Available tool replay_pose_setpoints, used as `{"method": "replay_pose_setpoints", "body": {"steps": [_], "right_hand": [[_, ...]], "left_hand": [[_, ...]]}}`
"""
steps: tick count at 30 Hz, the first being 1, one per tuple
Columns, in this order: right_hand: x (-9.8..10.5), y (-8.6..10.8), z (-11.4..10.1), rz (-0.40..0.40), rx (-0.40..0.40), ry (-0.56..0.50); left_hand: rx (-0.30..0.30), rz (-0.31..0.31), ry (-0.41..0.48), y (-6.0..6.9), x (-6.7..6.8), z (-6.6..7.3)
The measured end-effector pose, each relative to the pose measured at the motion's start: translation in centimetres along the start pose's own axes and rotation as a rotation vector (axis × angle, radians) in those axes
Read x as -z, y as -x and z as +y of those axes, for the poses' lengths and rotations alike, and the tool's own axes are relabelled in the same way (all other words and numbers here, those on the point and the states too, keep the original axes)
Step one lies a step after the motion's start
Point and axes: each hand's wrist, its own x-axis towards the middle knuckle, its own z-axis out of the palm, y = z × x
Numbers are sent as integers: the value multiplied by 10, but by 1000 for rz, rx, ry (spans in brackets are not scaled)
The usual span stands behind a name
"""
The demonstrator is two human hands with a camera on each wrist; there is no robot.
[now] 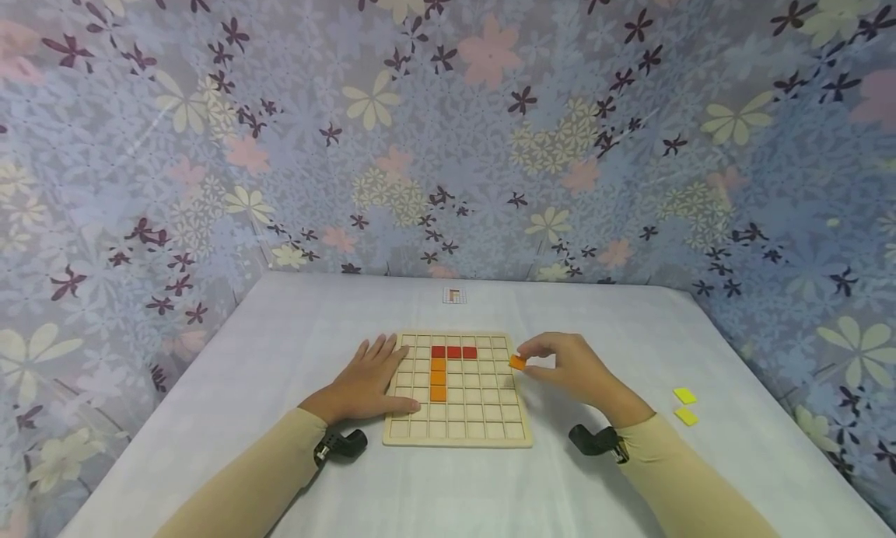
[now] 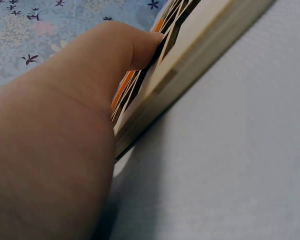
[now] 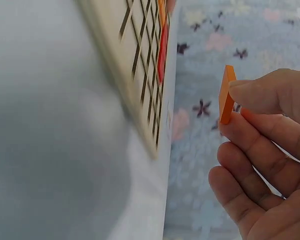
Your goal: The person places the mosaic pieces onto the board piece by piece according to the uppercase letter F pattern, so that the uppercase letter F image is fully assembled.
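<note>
A wooden grid board (image 1: 483, 421) lies on the white table. Three red tiles (image 1: 454, 352) sit side by side in an upper row, and a column of orange tiles (image 1: 438, 379) runs down beneath the leftmost one. My left hand (image 1: 367, 382) rests on the board's left edge with fingers spread; in the left wrist view its thumb (image 2: 140, 47) lies over the rim. Between thumb and fingertips my right hand (image 1: 570, 367) pinches an orange square tile (image 3: 226, 95), held by the board's right edge. The right wrist view shows that tile apart from the board.
Two yellow tiles (image 1: 686, 406) lie on the table to the right, beyond the right forearm. A small printed card (image 1: 454, 295) with a grid pattern lies behind the board. Flowered cloth (image 1: 448, 134) hangs at the table's back edge.
</note>
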Motion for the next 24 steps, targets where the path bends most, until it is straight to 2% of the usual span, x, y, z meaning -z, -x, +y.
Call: {"method": "replay_pose_setpoints", "body": {"steps": [13,24], "right_hand": [[-35,-16,-44,-143,177,-68],[-66,-28,-65,-238,235,-27]], "left_hand": [[-2,-1,-1,2,0,0],[0,-17,13,1,3,1]]}}
